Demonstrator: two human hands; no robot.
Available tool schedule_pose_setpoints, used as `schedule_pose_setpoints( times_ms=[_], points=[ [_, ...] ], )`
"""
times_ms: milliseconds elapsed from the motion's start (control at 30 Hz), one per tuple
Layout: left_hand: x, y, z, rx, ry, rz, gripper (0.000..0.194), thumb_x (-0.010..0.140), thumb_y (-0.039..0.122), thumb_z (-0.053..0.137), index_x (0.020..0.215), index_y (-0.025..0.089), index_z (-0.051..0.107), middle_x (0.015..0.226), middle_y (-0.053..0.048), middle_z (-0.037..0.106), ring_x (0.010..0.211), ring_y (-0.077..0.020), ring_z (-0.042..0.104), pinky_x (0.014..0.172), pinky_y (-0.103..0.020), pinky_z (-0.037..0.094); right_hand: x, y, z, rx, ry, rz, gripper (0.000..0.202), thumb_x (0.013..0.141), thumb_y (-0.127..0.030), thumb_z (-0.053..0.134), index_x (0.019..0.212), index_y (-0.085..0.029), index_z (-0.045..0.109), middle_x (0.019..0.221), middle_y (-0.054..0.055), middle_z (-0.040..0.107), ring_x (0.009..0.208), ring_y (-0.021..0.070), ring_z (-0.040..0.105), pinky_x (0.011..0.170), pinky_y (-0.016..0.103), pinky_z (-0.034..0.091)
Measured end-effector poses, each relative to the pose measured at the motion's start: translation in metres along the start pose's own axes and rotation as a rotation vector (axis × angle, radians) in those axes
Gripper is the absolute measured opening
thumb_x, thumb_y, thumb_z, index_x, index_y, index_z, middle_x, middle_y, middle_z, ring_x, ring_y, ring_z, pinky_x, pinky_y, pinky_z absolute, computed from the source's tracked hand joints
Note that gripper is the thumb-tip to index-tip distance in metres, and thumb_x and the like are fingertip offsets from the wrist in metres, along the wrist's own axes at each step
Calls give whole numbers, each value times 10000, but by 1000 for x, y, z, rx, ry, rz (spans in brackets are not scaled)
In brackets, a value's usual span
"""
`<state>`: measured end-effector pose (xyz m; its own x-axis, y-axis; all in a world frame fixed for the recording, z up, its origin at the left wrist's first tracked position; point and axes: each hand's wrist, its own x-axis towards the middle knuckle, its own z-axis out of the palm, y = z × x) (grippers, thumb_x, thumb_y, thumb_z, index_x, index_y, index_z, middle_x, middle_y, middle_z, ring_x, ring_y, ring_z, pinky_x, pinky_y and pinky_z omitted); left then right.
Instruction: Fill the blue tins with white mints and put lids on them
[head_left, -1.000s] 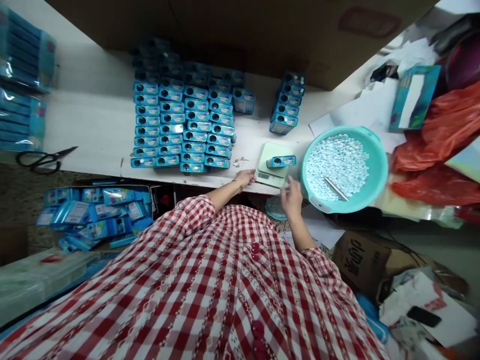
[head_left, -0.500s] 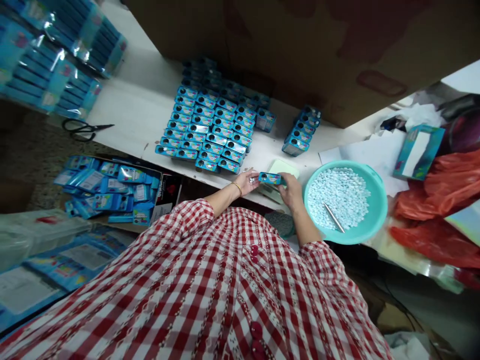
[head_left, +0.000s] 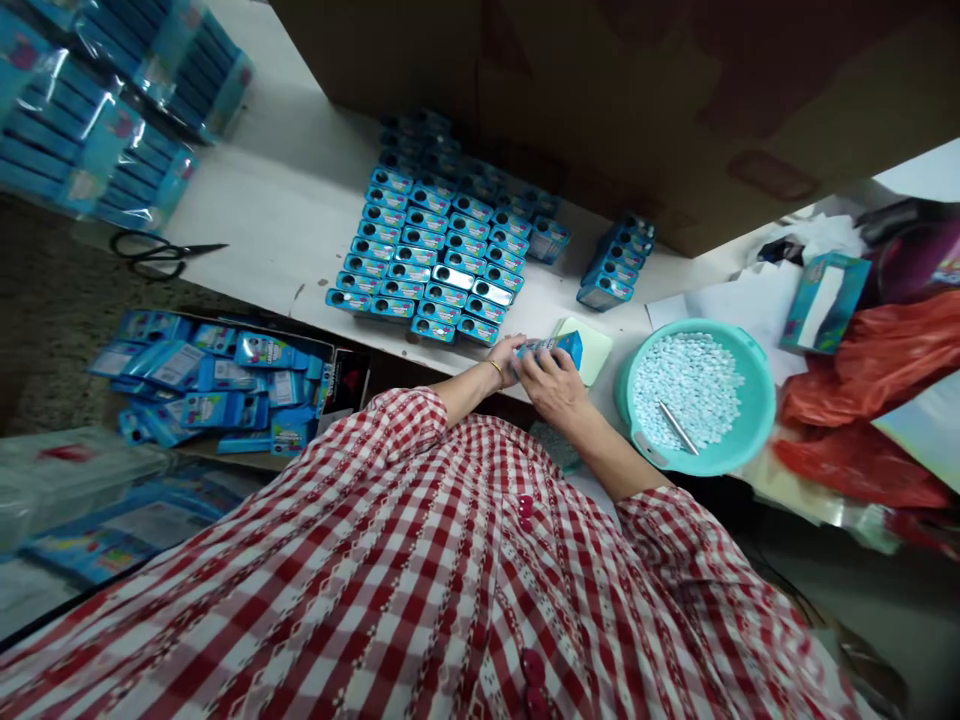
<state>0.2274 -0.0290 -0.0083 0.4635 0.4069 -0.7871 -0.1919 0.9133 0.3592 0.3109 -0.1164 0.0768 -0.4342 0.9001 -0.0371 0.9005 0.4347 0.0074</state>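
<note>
Both hands meet at the table's front edge around one small blue box [head_left: 568, 347]. My left hand [head_left: 507, 360] closes on the box's left end, its fingers partly hidden. Across the box's near side lie the fingers of my right hand [head_left: 553, 385], wrapped on it. Just behind them is a pale green pad [head_left: 592, 345]. Rows of upright blue boxes [head_left: 427, 262] stand to the left, and a shorter row [head_left: 616, 262] stands behind. The turquoise basin [head_left: 756, 430] at the right holds small white pieces [head_left: 686, 380] with a metal scoop-like stick [head_left: 679, 428] on top.
Black scissors [head_left: 161, 255] lie at the table's left edge. Below them is a carton of jumbled blue packs [head_left: 217, 385]. Wrapped blue packs [head_left: 97, 130] fill the upper left. A large brown carton [head_left: 585, 90] stands behind; red plastic bags [head_left: 862, 390] lie at the right.
The held box has turned from facing up to lying slanted. My right hand has moved left over its near side, close to my left hand. The white pieces in my left palm are now out of sight.
</note>
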Motion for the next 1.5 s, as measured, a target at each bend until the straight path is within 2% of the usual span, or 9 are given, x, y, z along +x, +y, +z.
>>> schedule_pose_setpoints(
  times_ms=[133, 267, 467, 600, 767, 1067, 1167, 1300, 1500],
  points=[
    [-7, 5, -8, -139, -79, -101, 225, 888, 186, 424, 829, 84, 616, 610, -45, 592, 551, -111, 561, 610, -238, 476, -10, -3, -3, 9, 76, 211, 400, 904, -159, 383, 1286, -201, 494, 1159, 100, 573, 1057, 250, 419, 894, 406, 307],
    [-14, 8, -13, -189, -148, -107, 144, 834, 105, 469, 837, 95, 612, 596, -27, 588, 564, -114, 568, 640, -261, 484, -23, -11, -6, 54, 178, 456, 403, 902, -201, 407, 1295, -223, 498, 1108, 98, 593, 1004, 247, 434, 862, 389, 324],
    [-17, 4, -6, -189, -114, -144, 173, 848, 115, 467, 744, 108, 604, 595, -28, 579, 542, -99, 548, 601, -225, 468, -22, -25, -2, 63, 170, 362, 440, 906, -168, 369, 1327, -245, 472, 1153, 103, 586, 1091, 252, 421, 942, 422, 281],
    [-13, -1, 6, -234, -99, -163, 219, 872, 130, 421, 793, 98, 623, 592, -46, 587, 580, -124, 574, 660, -268, 500, -31, -3, 6, 94, 168, 384, 449, 879, -144, 402, 1309, -241, 489, 1158, 98, 582, 1089, 256, 426, 927, 416, 305],
    [-9, -6, 17, -271, -74, -137, 237, 891, 168, 413, 791, 92, 615, 575, -51, 588, 547, -136, 574, 623, -282, 507, -54, 31, 12, 256, 301, 513, 459, 835, -123, 396, 1271, -208, 513, 1081, 99, 573, 1000, 247, 471, 894, 410, 386],
    [0, -17, 29, -263, -34, -142, 272, 899, 204, 407, 964, 63, 631, 609, -66, 612, 556, -145, 584, 594, -266, 490, -66, 33, 19, 106, 242, 273, 399, 894, -152, 398, 1247, -266, 546, 1152, 70, 606, 1084, 225, 460, 1015, 425, 285],
    [1, -20, 34, -262, -33, -161, 270, 904, 191, 399, 957, 64, 631, 592, -58, 604, 551, -143, 587, 600, -266, 496, -70, 35, 18, 103, 246, 287, 417, 884, -140, 404, 1256, -274, 537, 1158, 67, 602, 1087, 226, 465, 1004, 416, 290],
    [3, -17, 34, -280, -30, -163, 238, 900, 167, 406, 892, 67, 622, 588, -61, 601, 569, -144, 602, 642, -280, 522, -73, 50, 33, 290, 356, 538, 398, 838, -133, 403, 1200, -215, 546, 1130, 95, 582, 1079, 235, 472, 966, 414, 359],
    [-9, -5, 4, -233, 69, -112, 229, 893, 180, 427, 886, 77, 632, 678, -107, 645, 648, -150, 638, 617, -251, 531, -65, 76, 101, 866, 530, 967, 385, 756, -241, 459, 1130, -152, 438, 1065, 110, 537, 998, 202, 543, 887, 361, 466]
  ],
)
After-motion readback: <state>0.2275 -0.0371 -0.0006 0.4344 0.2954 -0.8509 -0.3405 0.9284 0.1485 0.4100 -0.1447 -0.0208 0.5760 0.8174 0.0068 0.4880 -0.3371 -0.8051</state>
